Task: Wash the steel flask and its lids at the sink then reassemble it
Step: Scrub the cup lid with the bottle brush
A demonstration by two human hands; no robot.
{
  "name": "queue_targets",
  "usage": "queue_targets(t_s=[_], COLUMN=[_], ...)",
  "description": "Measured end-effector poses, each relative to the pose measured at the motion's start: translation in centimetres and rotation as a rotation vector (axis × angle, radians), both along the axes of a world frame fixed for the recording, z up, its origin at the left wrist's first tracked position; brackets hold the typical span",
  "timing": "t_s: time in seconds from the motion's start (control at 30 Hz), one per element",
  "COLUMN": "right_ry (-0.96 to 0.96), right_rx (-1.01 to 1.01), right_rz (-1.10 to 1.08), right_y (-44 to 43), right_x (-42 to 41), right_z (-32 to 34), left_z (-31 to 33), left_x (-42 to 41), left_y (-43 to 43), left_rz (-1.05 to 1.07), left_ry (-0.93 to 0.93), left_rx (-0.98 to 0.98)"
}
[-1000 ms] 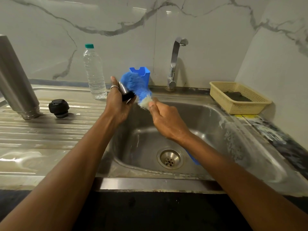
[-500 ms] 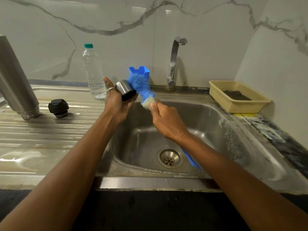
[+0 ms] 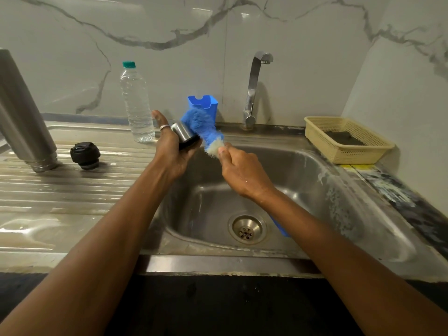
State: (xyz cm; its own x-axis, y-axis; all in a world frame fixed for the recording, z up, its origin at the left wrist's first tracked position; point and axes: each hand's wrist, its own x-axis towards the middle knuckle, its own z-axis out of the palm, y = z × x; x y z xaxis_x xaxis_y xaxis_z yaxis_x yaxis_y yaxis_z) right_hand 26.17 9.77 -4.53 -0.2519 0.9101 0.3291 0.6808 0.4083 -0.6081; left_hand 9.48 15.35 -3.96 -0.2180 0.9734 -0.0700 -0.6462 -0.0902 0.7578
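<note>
My left hand [image 3: 171, 151] holds a small steel cup lid [image 3: 182, 131] with a black rim over the sink's back left corner. Just to its right, my right hand [image 3: 242, 170] grips a blue bottle brush [image 3: 202, 126] near its bristles. The blue bristle head presses against the lid's right side, and the handle's blue end shows below my wrist. The tall steel flask [image 3: 23, 117] stands upside down on the drainboard at far left. A black stopper lid [image 3: 84, 155] sits beside it.
A steel sink basin [image 3: 303, 190] with a drain [image 3: 246, 229] lies below my hands; the tap [image 3: 253, 93] is off. A clear water bottle [image 3: 137, 103] and blue holder [image 3: 204, 101] stand at the back. A beige basket [image 3: 344, 141] sits right.
The lid has turned in my left hand, showing more of its steel side. The brush head has shifted slightly along the lid while my right hand stayed close to it.
</note>
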Motion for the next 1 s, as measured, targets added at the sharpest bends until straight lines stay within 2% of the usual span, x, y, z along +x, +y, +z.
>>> queue_targets(t_s=[0.13,0.27,0.4,0.53,0.67,0.83,1.0], right_ry=[-0.004,0.042,0.006,0.044,0.004,0.031,0.022], right_rx=[0.003,-0.047,-0.018,-0.056,-0.035,-0.063,-0.04], right_rz=[0.064,-0.002,0.086,0.013,0.086,0.031,0.059], right_y=[-0.8,-0.1,-1.0,0.0,-0.6,0.1,-0.1], right_x=[-0.1,0.0,-0.3,0.0,-0.2,0.0,-0.1], right_z=[0.0,-0.1,-0.1,-0.2,-0.3,-0.7,-0.5], left_z=[0.1,-0.1,0.1,-0.2,0.1,-0.3,0.0], left_x=[-0.2,-0.1,-0.4,-0.4,-0.6,-0.6,-1.0], left_y=[-0.1,-0.4,-0.4,0.0,0.1,0.1,0.3], left_rz=[0.01,0.055,0.083,0.055,0.012,0.065,0.008], left_ry=[0.05,0.024,-0.008,-0.071,-0.04,-0.025,-0.091], left_rx=[0.039,-0.005,-0.023,-0.034,0.014,-0.019,0.023])
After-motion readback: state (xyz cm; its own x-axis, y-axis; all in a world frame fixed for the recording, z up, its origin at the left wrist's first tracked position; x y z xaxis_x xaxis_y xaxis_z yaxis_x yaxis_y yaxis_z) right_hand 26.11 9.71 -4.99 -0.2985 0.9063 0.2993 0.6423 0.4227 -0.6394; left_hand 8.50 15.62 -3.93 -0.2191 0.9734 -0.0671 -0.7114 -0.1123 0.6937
